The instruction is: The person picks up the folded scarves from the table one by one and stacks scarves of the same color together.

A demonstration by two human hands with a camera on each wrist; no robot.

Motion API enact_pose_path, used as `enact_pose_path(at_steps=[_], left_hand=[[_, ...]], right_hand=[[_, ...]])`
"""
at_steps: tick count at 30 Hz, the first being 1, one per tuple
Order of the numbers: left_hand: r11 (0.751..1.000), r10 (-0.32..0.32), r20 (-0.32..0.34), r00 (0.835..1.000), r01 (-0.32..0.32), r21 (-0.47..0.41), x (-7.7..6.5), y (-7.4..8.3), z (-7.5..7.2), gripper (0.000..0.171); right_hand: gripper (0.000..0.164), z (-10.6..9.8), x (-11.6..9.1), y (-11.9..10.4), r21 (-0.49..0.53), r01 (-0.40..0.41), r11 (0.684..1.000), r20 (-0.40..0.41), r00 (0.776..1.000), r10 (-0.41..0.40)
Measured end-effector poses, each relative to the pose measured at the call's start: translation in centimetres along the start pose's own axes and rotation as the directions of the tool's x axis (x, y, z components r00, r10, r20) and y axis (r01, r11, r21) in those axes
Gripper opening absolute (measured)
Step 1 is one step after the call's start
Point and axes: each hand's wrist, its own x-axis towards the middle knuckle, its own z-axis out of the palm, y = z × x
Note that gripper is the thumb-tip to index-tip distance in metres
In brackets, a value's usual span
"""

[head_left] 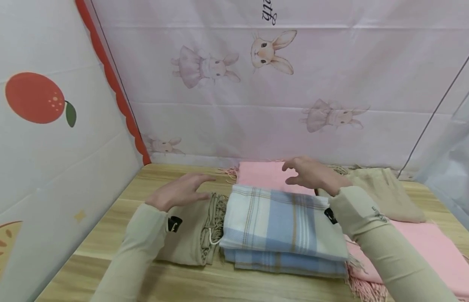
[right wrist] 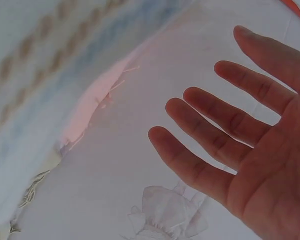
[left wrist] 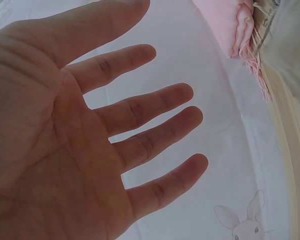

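A folded plaid scarf (head_left: 272, 222) in blue, white and beige lies in the middle of the wooden table. My left hand (head_left: 183, 191) hovers over a folded khaki scarf (head_left: 185, 239) with a bunched fringe, left of the plaid one. Above the back right of the plaid scarf is my right hand (head_left: 313, 174), in front of a folded pink scarf (head_left: 262, 174). In the left wrist view the left palm (left wrist: 64, 135) shows with its fingers spread and nothing held. The right wrist view shows the right hand (right wrist: 250, 135) likewise empty, fingers extended.
At the back right lies another khaki scarf (head_left: 385, 195). A second pink scarf (head_left: 434, 251) with fringe lies under the right forearm, near the table's right side. Printed cloth walls (head_left: 226, 126) stand behind and to the left of the wooden table (head_left: 106, 247).
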Motion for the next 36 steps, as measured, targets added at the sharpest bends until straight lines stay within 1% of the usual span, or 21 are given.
enact_pose_path(at_steps=[3,9,16,21,25,29,36], left_hand=[[1.0,0.014,-0.003,1.0,-0.014,-0.001,0.4,0.2,-0.1,0.052],[1.0,0.01,0.006,1.0,-0.01,-0.001,1.2,0.7,-0.1,0.053],[1.0,0.015,0.029,0.999,-0.015,-0.005,2.4,1.3,-0.2,0.054],[0.999,0.031,0.041,0.999,-0.03,-0.01,3.2,1.7,-0.5,0.054],[0.999,0.038,0.056,0.998,-0.037,-0.016,3.9,1.9,-0.5,0.053],[0.999,0.043,0.063,0.997,-0.043,-0.01,4.3,2.2,-0.5,0.052],[0.999,0.048,0.066,0.997,-0.048,0.001,5.0,2.9,-0.5,0.048]], right_hand=[[0.037,0.0,-0.1,0.7,0.017,0.008,1.0,-0.002,1.0,-0.008],[0.037,-0.2,-0.3,1.7,0.036,-0.002,0.999,0.003,1.0,0.001],[0.034,-0.5,-0.4,2.6,0.004,0.026,1.0,-0.025,0.999,-0.026],[0.034,-0.6,-0.7,3.3,-0.003,0.005,1.0,-0.025,1.0,-0.005],[0.032,-0.6,-1.0,4.0,-0.01,0.011,1.0,-0.043,0.999,-0.011],[0.031,-0.6,-1.1,4.6,-0.009,0.027,1.0,-0.059,0.998,-0.028],[0.027,-0.7,-1.6,5.8,-0.01,0.017,1.0,-0.063,0.998,-0.018]])
